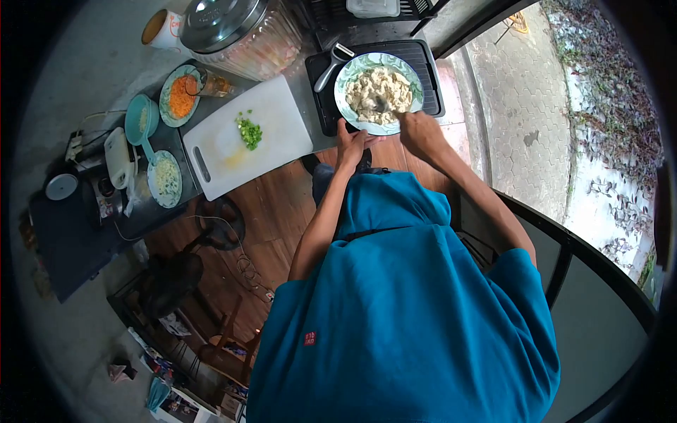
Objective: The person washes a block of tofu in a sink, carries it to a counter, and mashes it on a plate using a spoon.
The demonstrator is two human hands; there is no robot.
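Observation:
A round plate with a green-patterned rim is heaped with crumbled, pale food. My left hand grips its near edge, thumb at the rim and fingers partly hidden beneath. In my right hand, closed at the plate's right side, is a spoon whose metal head sits in the food; its handle is mostly covered by my fingers. Under the plate lies a black ridged griddle. A peeler rests on the griddle's left edge, beside the plate.
Left of the plate, a white cutting board holds chopped green pieces. Beyond it are a plate of grated orange food, a plate of pale chopped bits, a turquoise strainer, a glass and a large lidded jar.

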